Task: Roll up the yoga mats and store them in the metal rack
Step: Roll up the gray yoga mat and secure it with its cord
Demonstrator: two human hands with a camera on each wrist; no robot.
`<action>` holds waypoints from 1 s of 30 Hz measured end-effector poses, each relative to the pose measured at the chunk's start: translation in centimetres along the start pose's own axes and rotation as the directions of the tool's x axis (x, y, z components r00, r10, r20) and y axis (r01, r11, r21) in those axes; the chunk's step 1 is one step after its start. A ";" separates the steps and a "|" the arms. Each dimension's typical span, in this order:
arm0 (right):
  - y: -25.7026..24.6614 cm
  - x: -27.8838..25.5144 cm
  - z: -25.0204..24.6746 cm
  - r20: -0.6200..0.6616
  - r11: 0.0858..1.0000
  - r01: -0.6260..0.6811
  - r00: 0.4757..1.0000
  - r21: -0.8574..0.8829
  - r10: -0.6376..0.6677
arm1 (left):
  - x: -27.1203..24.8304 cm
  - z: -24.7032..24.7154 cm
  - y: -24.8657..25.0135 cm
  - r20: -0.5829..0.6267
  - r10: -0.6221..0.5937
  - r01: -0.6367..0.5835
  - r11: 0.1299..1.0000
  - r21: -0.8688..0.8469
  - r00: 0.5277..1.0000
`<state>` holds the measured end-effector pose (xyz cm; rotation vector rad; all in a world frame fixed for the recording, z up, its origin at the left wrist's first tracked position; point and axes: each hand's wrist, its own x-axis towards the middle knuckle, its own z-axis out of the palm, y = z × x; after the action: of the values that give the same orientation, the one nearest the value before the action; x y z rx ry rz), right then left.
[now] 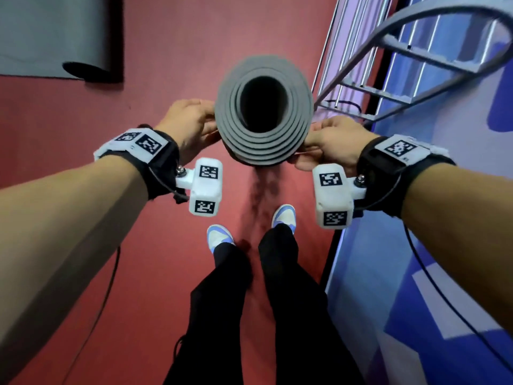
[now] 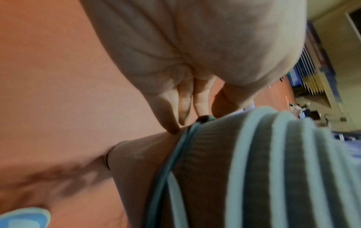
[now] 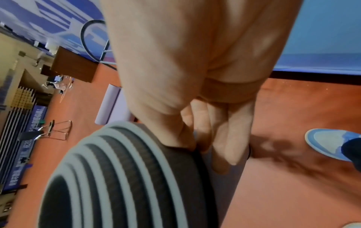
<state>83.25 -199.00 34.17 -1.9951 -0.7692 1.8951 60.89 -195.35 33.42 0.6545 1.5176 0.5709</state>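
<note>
A grey yoga mat (image 1: 227, 112), rolled into a tube, stands on end in mid-air in front of me, its open spiral end facing up. My left hand (image 1: 191, 126) grips its left side and my right hand (image 1: 330, 143) grips its right side near the top edge. In the left wrist view the left fingers (image 2: 185, 104) press on the roll (image 2: 273, 169). In the right wrist view the right fingers (image 3: 218, 135) wrap the outer layer of the roll (image 3: 121, 169). The grey metal rack (image 1: 369, 91) stands just right of the mat, against the wall. A second dark mat (image 1: 55, 37) lies on the floor at far left.
The floor (image 1: 166, 65) is red. A blue and white wall panel (image 1: 444, 245) runs along the right. My shoes (image 1: 283, 215) and legs are below the mat. A black cable (image 1: 102, 295) hangs by my left arm. A pale rolled mat (image 3: 109, 104) lies farther off.
</note>
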 end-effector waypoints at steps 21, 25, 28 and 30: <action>-1.3 -0.5 -2.4 -0.407 0.988 0.144 0.907 0.062 -0.107 | -2.1 5.8 3.0 0.072 -0.013 0.002 0.989 0.148 0.997; -6.6 -0.7 -1.9 -0.459 0.899 0.290 0.783 -0.326 -0.419 | -0.5 7.3 6.6 -0.053 0.208 -0.156 0.857 0.491 0.977; -10.2 0.4 -1.3 -0.433 0.845 0.281 0.759 -0.456 -0.486 | 1.0 7.3 7.6 0.056 0.240 -0.229 0.793 0.565 0.969; -11.3 1.3 -1.5 -0.399 0.783 0.207 0.768 -0.586 -0.501 | 1.1 7.4 7.9 0.114 0.175 -0.209 0.813 0.543 0.978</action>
<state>82.71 -188.86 39.42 -2.2770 -1.4671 0.8680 68.76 -189.17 37.79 1.2763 1.5763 0.2455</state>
